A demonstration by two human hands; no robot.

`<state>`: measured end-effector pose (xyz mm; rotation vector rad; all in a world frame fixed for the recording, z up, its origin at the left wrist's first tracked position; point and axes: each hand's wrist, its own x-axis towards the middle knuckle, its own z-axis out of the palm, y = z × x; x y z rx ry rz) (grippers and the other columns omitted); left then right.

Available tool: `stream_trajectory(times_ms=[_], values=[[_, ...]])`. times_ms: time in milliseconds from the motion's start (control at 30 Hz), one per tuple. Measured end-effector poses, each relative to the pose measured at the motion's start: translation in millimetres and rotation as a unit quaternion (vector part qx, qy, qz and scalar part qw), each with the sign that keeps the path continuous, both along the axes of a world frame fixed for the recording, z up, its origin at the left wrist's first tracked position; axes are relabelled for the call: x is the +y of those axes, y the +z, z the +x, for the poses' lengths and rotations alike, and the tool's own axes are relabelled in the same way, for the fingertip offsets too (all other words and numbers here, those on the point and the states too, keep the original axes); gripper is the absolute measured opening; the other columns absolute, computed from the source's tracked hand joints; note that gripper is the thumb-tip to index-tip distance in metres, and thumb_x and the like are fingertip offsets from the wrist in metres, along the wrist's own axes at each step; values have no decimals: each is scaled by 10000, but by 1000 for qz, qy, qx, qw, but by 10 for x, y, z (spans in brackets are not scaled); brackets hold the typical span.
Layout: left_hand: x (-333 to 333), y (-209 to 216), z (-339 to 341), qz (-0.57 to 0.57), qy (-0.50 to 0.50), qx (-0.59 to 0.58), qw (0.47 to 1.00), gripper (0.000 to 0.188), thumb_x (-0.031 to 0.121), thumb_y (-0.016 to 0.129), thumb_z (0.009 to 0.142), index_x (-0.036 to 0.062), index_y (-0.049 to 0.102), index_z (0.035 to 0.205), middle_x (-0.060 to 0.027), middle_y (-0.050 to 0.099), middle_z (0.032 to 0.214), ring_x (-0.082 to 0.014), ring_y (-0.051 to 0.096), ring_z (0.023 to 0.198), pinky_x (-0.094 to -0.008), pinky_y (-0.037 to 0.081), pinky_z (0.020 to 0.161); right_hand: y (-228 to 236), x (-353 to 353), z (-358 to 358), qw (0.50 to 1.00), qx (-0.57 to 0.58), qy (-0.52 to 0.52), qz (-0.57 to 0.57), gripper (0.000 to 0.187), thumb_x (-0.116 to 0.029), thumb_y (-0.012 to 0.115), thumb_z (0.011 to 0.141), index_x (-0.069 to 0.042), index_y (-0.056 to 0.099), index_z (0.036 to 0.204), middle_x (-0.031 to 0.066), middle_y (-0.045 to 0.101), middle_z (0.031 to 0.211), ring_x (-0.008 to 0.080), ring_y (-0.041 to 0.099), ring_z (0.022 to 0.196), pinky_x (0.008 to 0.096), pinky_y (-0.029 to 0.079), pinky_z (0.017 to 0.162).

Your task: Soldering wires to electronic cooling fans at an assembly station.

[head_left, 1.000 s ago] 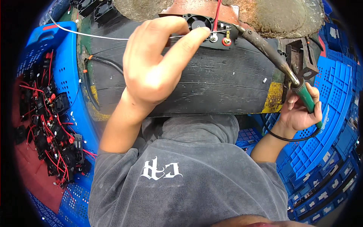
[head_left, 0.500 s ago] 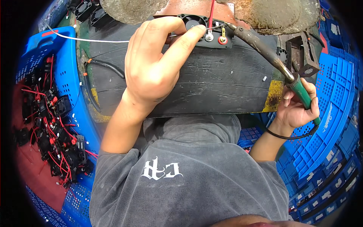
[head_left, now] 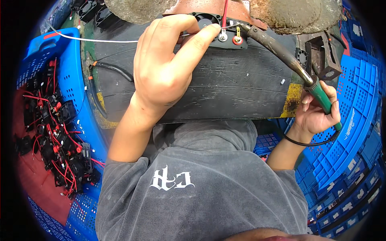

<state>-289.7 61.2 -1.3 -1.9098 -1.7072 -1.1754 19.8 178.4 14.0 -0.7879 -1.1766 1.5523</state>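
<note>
Between thumb and index finger, my left hand pinches a thin strand of solder wire; its tail runs off to the left. The wire's front end meets the iron's tip at a black panel with a built-in fan and two screw terminals. A red wire rises beside the left terminal, and the right terminal has a red ring and a metal tab. My right hand is wrapped round the green handle of a soldering iron, whose long shaft slants up-left to that tab.
Pliers with black-and-orange handles lie left on the dark bench mat. A blue crate at left holds several fan parts with red wires. A dark metal housing stands at right, near a blue perforated crate.
Hardly anything differs. The iron's tip and my left fingertips have shifted very slightly, and both hands keep their grips.
</note>
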Motion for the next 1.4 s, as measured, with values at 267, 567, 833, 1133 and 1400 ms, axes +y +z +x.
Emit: stream_trajectory(times_ms=[267, 567, 833, 1133, 1400], values=[[21, -34, 4, 2, 4, 4, 1000, 311, 73, 685, 680, 63, 754, 983, -49, 591, 898, -211, 592, 762, -322, 483, 656, -51, 70, 45, 1000, 14, 5, -16, 574, -433, 415, 944, 67, 642, 1114, 232, 704, 876, 179, 528, 484, 260, 383, 463], [40, -5, -3, -7, -1, 4, 1000, 309, 72, 679, 692, 64, 747, 994, -53, 592, 894, -215, 592, 761, -328, 481, 664, 14, 89, 27, 1000, 4, 17, -8, 569, -430, 417, 940, 64, 644, 1108, 225, 704, 869, 177, 516, 474, 271, 384, 486], [10, -7, -7, -22, 1, 2, 1000, 365, -7, 661, 673, 51, 755, 1021, -65, 586, 907, -200, 591, 774, -307, 492, 667, -30, 78, -30, 1000, 4, -12, -17, 576, -443, 418, 934, 70, 643, 1068, 225, 696, 842, 189, 546, 480, 256, 392, 436], [8, -1, 5, -10, 2, 2, 1000, 305, 75, 677, 687, 71, 750, 982, -52, 588, 890, -218, 596, 764, -330, 489, 666, 33, 56, -13, 1000, -4, -5, -17, 585, -455, 426, 929, 72, 642, 1065, 219, 682, 798, 190, 545, 475, 255, 393, 440], [-8, -15, -1, -11, -7, 6, 1000, 316, 68, 679, 680, 67, 752, 988, -53, 584, 900, -214, 594, 765, -323, 486, 656, 33, 41, 7, 1000, -7, 2, -19, 568, -438, 420, 940, 64, 642, 1090, 211, 680, 779, 179, 508, 457, 269, 400, 495]])
